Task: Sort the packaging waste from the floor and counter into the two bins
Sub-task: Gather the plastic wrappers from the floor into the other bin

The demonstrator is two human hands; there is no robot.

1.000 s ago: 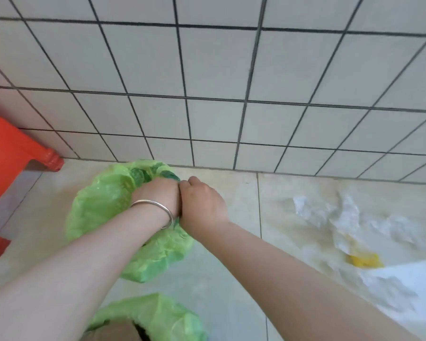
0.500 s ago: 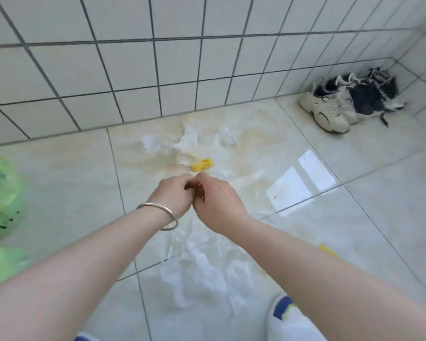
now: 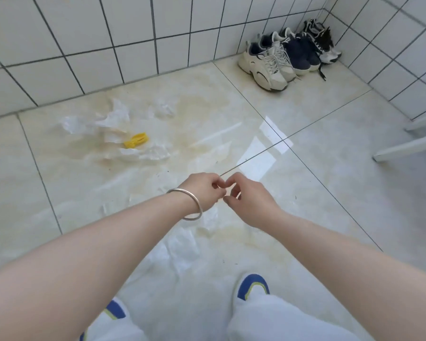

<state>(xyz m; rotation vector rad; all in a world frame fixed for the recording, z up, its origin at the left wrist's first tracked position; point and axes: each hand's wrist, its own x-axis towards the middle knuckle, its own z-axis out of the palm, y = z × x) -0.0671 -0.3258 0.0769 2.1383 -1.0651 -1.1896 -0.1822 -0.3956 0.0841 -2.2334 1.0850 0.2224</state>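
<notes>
Checking hands first: gripping anything? (Observer)

Uncertain. My left hand has thumb and forefinger pressed together, other fingers curled; if a scrap of clear film is pinched there, I cannot tell. My right hand hangs loosely curved, thumb apart from forefinger, with nothing visible in it. The fingertips of the two hands nearly meet. A plain metal bangle sits on the left wrist. (Me)

Why are they held out there? (Observer)

My judgement: they hover above the nearest waste, ready to drop for a pick. (Me)

Where is the waste? (Observer)

All on the floor. Clear film lies flat directly below my hands, just ahead of my shoes: thin, glossy, creased, and hard to tell apart from the polished tile. Towards the floor's far edge, near the wall, lies a cluster of wrappers, crumpled, white to translucent, with peaked folds. A yellow piece lies among them, opaque and stiffer-looking. One more wad sits just right of the cluster. (Me)

And the bins? (Observer)

Neither is in view, and nor is the counter. (Me)

Handling notes? (Observer)

Film this limp likely clings to tile, so pinch a raised crease. The yellow piece may belong in the other bin. Sneakers in the floor's far right corner are not waste. (Me)
</notes>
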